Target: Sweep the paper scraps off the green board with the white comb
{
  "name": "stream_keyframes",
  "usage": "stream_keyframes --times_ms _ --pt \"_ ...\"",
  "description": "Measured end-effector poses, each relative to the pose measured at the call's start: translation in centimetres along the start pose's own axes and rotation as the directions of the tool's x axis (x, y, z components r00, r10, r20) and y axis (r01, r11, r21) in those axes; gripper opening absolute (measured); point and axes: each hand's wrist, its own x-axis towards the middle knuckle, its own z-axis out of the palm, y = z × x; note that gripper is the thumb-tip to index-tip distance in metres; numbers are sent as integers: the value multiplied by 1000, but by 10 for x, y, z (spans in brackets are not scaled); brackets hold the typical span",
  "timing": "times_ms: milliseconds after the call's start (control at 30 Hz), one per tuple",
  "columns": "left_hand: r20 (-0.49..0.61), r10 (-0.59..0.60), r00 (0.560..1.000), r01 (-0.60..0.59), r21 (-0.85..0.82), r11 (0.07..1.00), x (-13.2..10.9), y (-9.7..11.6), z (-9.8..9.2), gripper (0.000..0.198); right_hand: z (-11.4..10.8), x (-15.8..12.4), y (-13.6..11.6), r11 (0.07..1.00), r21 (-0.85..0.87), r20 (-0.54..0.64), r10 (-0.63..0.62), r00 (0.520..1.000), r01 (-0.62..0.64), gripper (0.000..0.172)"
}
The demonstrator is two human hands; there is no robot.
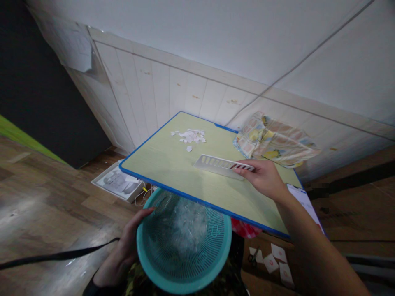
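Observation:
My right hand (263, 174) grips one end of a flat white slotted plastic strip (216, 165), held at a slant over the middle of the pale green table (157, 158). A heap of small white paper scraps (191, 136) lies farther back on the tabletop, apart from the strip. Below the table's blue front edge, my left hand (131, 234) is closed on the left rim of a teal plastic basket (142, 259). Crumpled clear plastic bits (189, 224) lie in its bottom. The table edge hides part of the basket's far rim.
A patterned cloth (274, 142) lies at the table's back right, against the wall. A phone-like white sheet (304, 201) is at the right edge. On the floor are an open white box (119, 183), scissors (253, 259) and several white cards (271, 263).

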Motion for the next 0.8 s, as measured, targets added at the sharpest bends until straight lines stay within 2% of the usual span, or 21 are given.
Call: stream_keyframes --times_ms 100,233,300,533,667,800 --pt "-8 16 1000 -16 -2 1000 1 1 -1 16 -5 -4 1 1000 -20 -26 -17 1000 16 21" --pt "-14 5 1000 -5 -8 1000 2 1 -1 21 -20 -15 7 997 -77 -49 22 999 -25 20" --pt "-11 7 1000 -7 -2 1000 2 0 0 22 -19 -17 9 997 -68 -39 37 999 -40 20" --pt "10 -4 1000 4 22 1000 0 0 -2 20 4 -8 8 999 49 -43 2 999 0 20" --pt "9 9 1000 -9 1 1000 0 0 -2 19 -7 -22 11 1000 -9 -68 14 998 -15 19" --pt "0 -20 1000 20 -20 1000 -3 2 5 25 -17 -39 10 998 -42 -21 46 999 -47 17"
